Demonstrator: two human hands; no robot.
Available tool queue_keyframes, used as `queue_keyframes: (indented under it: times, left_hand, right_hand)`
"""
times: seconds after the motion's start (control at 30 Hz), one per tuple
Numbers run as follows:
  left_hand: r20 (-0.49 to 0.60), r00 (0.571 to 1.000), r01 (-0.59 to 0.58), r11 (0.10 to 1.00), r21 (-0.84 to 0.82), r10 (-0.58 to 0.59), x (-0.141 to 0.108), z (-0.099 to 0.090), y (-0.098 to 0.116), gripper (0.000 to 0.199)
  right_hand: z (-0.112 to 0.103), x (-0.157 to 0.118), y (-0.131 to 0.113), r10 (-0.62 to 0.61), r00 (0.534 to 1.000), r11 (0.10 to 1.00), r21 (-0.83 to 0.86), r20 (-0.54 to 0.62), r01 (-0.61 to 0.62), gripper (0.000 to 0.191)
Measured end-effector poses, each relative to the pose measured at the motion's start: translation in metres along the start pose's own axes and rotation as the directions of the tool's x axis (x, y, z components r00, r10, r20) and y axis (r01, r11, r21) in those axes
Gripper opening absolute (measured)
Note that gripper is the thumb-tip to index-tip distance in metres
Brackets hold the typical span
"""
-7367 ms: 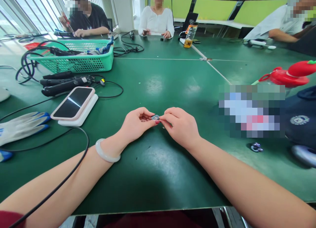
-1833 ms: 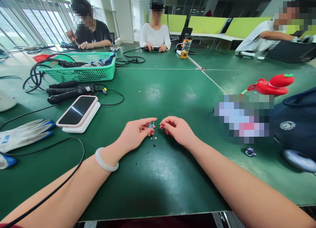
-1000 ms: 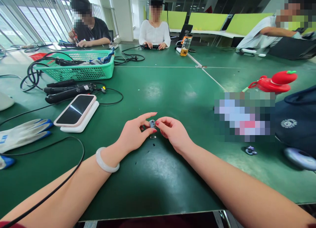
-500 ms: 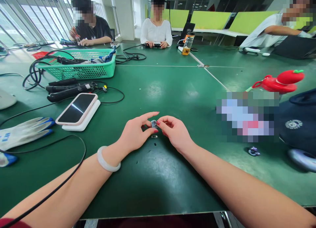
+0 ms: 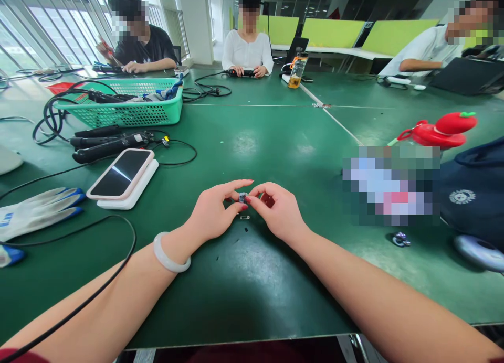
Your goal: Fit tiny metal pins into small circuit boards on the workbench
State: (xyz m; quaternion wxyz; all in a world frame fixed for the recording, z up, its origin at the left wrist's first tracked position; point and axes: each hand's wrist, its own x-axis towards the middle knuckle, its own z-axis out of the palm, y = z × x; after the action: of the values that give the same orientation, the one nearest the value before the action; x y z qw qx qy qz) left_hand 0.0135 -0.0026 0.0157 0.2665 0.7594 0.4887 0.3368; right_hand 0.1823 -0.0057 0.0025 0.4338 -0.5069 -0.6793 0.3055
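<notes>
A small grey-blue part with dark markings, perhaps a tiny circuit board (image 5: 243, 197), is held upright just above the table. My left hand (image 5: 214, 208) pinches it between thumb and fingers, with the index finger stretched out above. The thumb and index finger of my right hand (image 5: 277, 208) close on its right edge; the other fingers are curled, and whether anything else is between them is hidden. Below the fingertips, a small pale rectangular frame (image 5: 244, 217) lies on the green table (image 5: 252, 284). Close to it is a tiny black piece (image 5: 246, 230).
At left lie a phone (image 5: 121, 174) on a white box, gloves (image 5: 39, 208), black tools (image 5: 112, 142) and a cable crossing my left forearm. A green basket (image 5: 126, 114) stands behind. At right are a dark bag (image 5: 472, 190) and a hair clip (image 5: 400, 239). Several people sit around the table.
My right thumb and fingertips have moved slightly left, closer onto the small part, which has turned a little and is more covered. The left hand has barely moved.
</notes>
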Motion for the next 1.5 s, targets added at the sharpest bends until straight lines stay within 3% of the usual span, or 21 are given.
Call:
queue_keyframes:
  times: [0.37,0.5,0.6,0.77,1.2,1.5]
  left_hand:
    - [0.015,0.999,-0.031,0.995,-0.095,0.032,0.001,-0.001,0.001,0.024]
    - [-0.066,0.996,0.046,0.985,-0.166,-0.058,0.005,0.000,-0.008,0.014]
    - [-0.098,0.983,0.138,0.974,-0.181,-0.157,0.009,0.002,-0.016,0.019]
    - [-0.093,0.969,0.203,0.951,-0.234,-0.230,0.012,0.003,-0.023,0.029]
    - [-0.050,0.962,0.249,0.937,-0.243,-0.268,0.012,0.007,-0.029,0.030]
    - [-0.019,0.955,0.274,0.905,-0.325,-0.295,0.011,0.004,-0.024,0.022]
  right_hand:
    - [-0.002,0.003,0.008,-0.102,0.990,0.987,-0.116,0.095,0.113,0.013]
    - [-0.002,0.006,0.013,-0.069,0.966,0.950,-0.279,0.248,0.139,0.011]
    - [0.001,0.005,0.011,-0.037,0.955,0.923,-0.356,0.296,0.146,0.012]
    - [0.011,0.001,0.002,-0.013,0.960,0.870,-0.471,0.279,0.148,0.024]
    - [0.017,0.003,0.004,-0.049,0.950,0.774,-0.590,0.309,0.231,0.018]
    - [0.007,0.007,0.010,-0.032,0.954,0.824,-0.533,0.297,0.193,0.016]
